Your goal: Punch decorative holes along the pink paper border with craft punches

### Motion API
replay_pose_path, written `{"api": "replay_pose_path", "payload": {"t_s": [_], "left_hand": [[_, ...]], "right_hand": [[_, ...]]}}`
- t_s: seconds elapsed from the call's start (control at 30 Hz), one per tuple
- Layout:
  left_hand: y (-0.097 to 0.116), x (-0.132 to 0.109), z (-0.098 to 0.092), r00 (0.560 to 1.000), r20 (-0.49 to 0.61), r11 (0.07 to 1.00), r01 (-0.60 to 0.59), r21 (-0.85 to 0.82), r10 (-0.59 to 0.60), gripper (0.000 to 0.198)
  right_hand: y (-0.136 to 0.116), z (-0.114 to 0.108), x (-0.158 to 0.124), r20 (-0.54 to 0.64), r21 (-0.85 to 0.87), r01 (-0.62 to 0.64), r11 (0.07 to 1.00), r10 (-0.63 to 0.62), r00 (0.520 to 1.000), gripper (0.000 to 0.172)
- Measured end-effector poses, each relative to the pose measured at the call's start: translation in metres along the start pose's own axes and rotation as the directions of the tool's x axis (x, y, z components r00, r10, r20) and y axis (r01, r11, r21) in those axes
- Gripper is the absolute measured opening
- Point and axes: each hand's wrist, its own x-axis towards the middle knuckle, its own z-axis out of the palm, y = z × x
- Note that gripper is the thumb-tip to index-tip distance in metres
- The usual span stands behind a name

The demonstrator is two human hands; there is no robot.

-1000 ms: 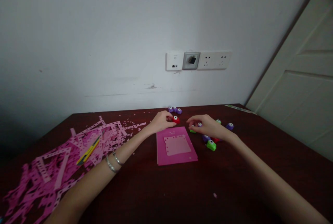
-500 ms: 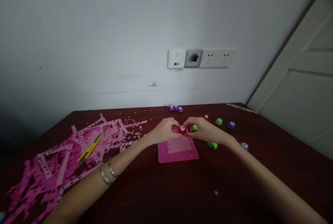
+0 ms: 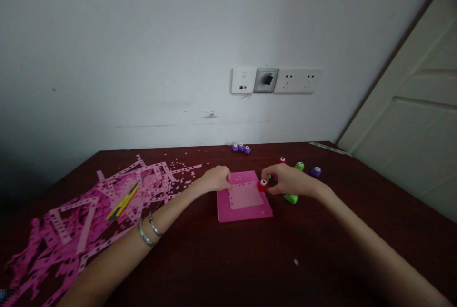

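Note:
On a stack of darker pink paper (image 3: pixel 243 214) lies a smaller light pink sheet (image 3: pixel 246 197) with small holes along its edges. My left hand (image 3: pixel 216 178) is closed, its fingertips at the light sheet's upper left corner. Between the thumb and fingers of my right hand (image 3: pixel 285 178) is a red craft punch (image 3: pixel 263 185) with a white button, over the paper's right side. A green punch (image 3: pixel 291 198) lies just below this hand, and another green one is mostly hidden behind its fingers.
Pink punched strips (image 3: pixel 71 226) heap up on the left, with a yellow cutter (image 3: pixel 123 201) on top. Purple punches (image 3: pixel 241 148) sit by the wall. Behind my right hand are a red punch (image 3: pixel 282 160), a green punch (image 3: pixel 300 166) and a purple punch (image 3: pixel 316 172).
My hands have moved apart. The right hand has carried the red punch right and slightly nearer, and the left has shifted left to the paper's edge.

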Motion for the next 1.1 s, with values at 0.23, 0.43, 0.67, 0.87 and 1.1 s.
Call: {"api": "replay_pose_path", "payload": {"t_s": [0.23, 0.43, 0.67, 0.87, 1.1], "left_hand": [[-0.006, 0.008, 0.011, 0.998, 0.050, 0.999, 0.026, -0.041, -0.024, 0.022], [-0.015, 0.016, 0.015, 0.996, 0.064, 0.985, -0.044, -0.169, 0.056, 0.015], [-0.028, 0.019, 0.004, 0.991, 0.119, 0.916, -0.007, -0.402, 0.060, 0.022], [-0.044, 0.023, 0.003, 0.984, 0.137, 0.893, -0.043, -0.449, 0.116, 0.014], [-0.042, 0.022, 0.005, 0.976, 0.203, 0.874, 0.029, -0.485, 0.081, 0.013]], "right_hand": [[0.004, 0.005, 0.000, 0.068, -0.045, -0.036, 0.998, 0.039, 0.997, 0.020], [0.009, 0.004, 0.001, 0.081, 0.020, -0.021, 1.000, 0.019, 0.997, 0.019], [0.010, 0.007, 0.003, 0.088, 0.054, -0.009, 0.998, 0.004, 0.996, 0.019], [0.008, 0.013, 0.005, 0.097, 0.057, -0.032, 0.998, 0.026, 0.995, 0.025], [0.011, 0.015, 0.007, 0.087, 0.042, -0.030, 0.999, 0.026, 0.996, 0.026]]}}
